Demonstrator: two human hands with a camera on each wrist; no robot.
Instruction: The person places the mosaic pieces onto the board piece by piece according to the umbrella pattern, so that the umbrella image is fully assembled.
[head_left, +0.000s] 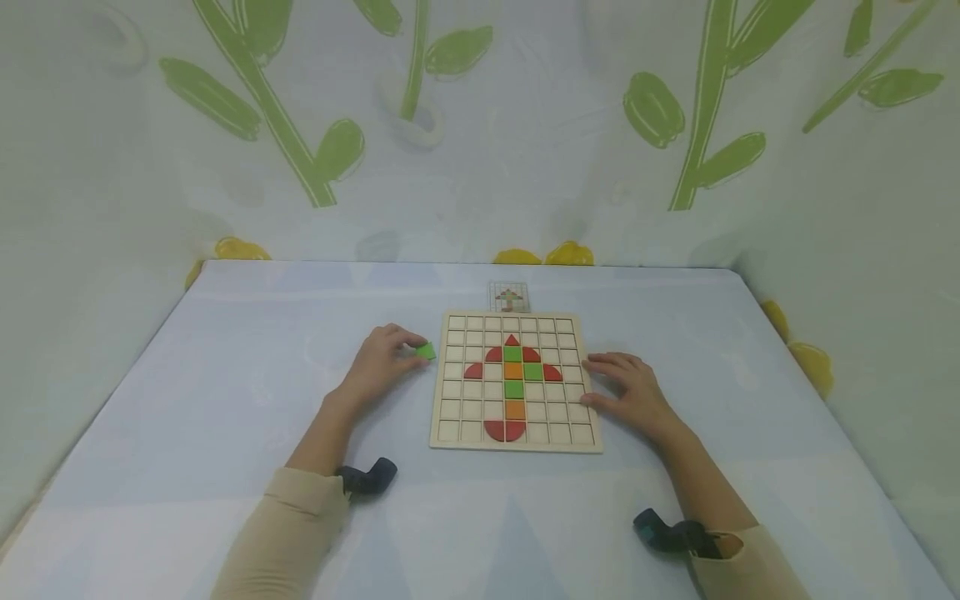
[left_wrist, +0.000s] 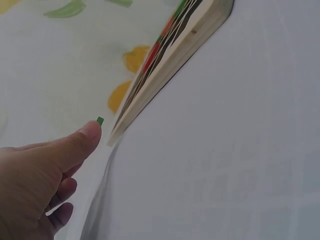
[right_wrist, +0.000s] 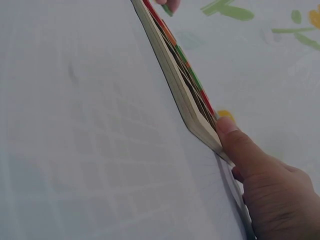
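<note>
My left hand point(head_left: 381, 362) pinches a small green square tile point(head_left: 426, 351) between thumb and fingers, just off the left edge of a wooden grid board point(head_left: 457, 414). In the left wrist view only a corner of the green tile point(left_wrist: 100, 121) shows past the thumb. On the board lie a red triangle point(head_left: 512, 341), several red quarter-round tiles point(head_left: 551, 372), orange squares point(head_left: 514, 409) and green squares point(head_left: 513, 389), arranged along a middle column with side arms. My right hand point(head_left: 632, 392) rests against the board's right edge, thumb and fingers spread along it.
A small picture card point(head_left: 509, 297) with a grid pattern lies just beyond the board's far edge. The pale table point(head_left: 262, 350) meets a wall point(head_left: 525, 167) printed with green leaves behind. Dark wrist-worn devices point(head_left: 367, 478) sit at both sleeve cuffs.
</note>
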